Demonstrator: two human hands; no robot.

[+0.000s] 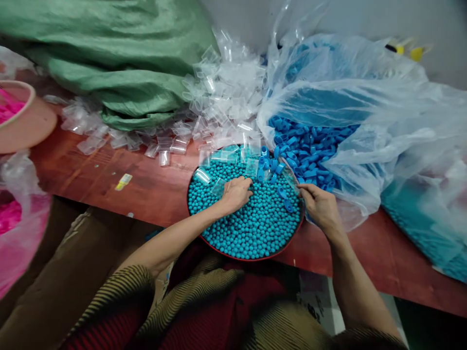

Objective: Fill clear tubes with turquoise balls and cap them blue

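Observation:
A round red-rimmed tray (pixel 251 259) is filled with small teal beads (pixel 251 228). My left hand (pixel 236 194) rests over the beads with its fingers curled in; whatever they hold is hidden. Beside its fingertips lies a clear plastic tube (pixel 219 187). At the tray's right rim, my right hand (pixel 321 206) pinches a bit of clear plastic between thumb and forefinger; whether this belongs to the bag is hard to tell. Several blue caps (pixel 269 164) and more clear tubes lie on the beads near the tray's back edge.
Behind the tray is a heap of clear tubes (pixel 229 92), with a green sack (pixel 138 68) to its left. A clear bag (pixel 394 131) spills blue caps (pixel 310 155) at right. Teal beads fill another bag (pixel 423 233). A pink tub (pixel 32 121) stands on the red table (pixel 153 194).

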